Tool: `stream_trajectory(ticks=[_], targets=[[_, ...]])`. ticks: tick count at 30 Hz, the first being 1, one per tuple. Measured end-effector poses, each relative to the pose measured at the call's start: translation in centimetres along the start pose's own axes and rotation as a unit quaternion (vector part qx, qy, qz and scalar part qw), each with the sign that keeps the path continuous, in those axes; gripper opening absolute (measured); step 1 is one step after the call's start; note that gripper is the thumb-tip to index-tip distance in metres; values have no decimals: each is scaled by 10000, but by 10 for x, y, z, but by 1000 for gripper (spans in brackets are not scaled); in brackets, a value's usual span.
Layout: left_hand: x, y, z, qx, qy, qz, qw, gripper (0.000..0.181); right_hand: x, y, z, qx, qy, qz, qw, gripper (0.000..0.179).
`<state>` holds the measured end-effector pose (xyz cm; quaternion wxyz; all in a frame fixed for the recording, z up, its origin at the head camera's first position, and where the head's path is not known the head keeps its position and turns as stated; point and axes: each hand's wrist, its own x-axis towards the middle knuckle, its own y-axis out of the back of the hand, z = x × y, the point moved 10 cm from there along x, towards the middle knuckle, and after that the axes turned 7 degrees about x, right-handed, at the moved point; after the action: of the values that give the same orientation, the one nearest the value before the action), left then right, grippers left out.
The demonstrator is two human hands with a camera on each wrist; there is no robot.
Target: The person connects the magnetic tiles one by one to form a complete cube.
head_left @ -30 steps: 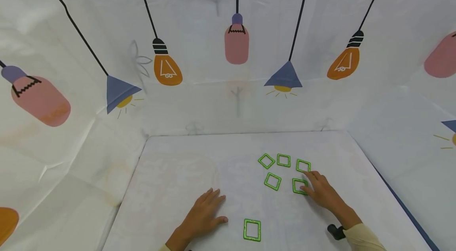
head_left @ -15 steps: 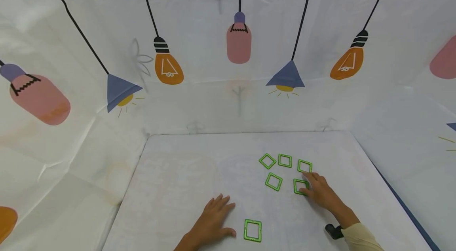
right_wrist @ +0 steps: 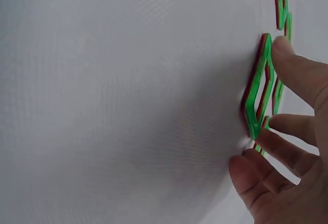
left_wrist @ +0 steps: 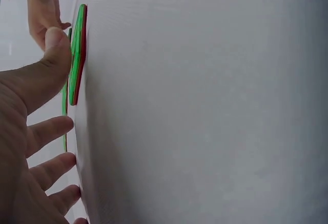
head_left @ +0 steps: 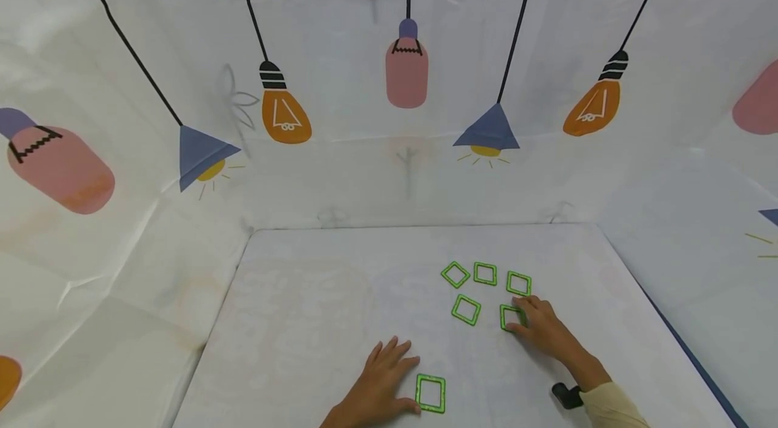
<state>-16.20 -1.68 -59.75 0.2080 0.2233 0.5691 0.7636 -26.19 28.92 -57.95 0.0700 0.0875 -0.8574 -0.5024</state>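
Observation:
Near the front of the white table lies a green square frame (head_left: 430,393). My left hand (head_left: 379,384) rests beside it with fingers spread, its thumb at the frame's left edge. To the right, my right hand (head_left: 543,327) hovers over another green square frame (head_left: 503,317) lying flat, partly hidden by the hand. In the right wrist view, the thumb is by one corner of this green frame (right_wrist: 252,98) and the loosely bent fingers are by the opposite one. Whether they touch it is hard to tell. Both frames show red undersides in the wrist views.
Several more green square frames lie behind and left of my right hand, including a tilted one (head_left: 466,310) and one (head_left: 519,283) just beyond the fingertips. A small black object (head_left: 567,395) is by the right sleeve. White printed sheeting (head_left: 340,178) surrounds the table (head_left: 292,320).
My left hand has slid right and slightly toward the front, up to the nearest green frame. My right hand has shifted only slightly around its frame. The frames stay in place.

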Motion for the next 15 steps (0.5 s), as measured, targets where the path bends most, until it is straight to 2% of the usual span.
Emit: stream_trajectory(ticks=[4, 6, 12, 15], targets=[[0, 0, 2, 73, 5, 69, 9999, 76, -1, -1, -3, -80, 162, -39, 9998, 62], [0, -2, 1, 53, 48, 5, 10000, 75, -1, 0, -3, -78, 197, -82, 9997, 60], [1, -6, -1, -100, 140, -188, 9997, 68, -2, 1, 1, 67, 18, -178, 9998, 55], [1, -4, 1, -194, 134, -212, 9995, 63, -3, 2, 4, 318, -141, -207, 9992, 56]])
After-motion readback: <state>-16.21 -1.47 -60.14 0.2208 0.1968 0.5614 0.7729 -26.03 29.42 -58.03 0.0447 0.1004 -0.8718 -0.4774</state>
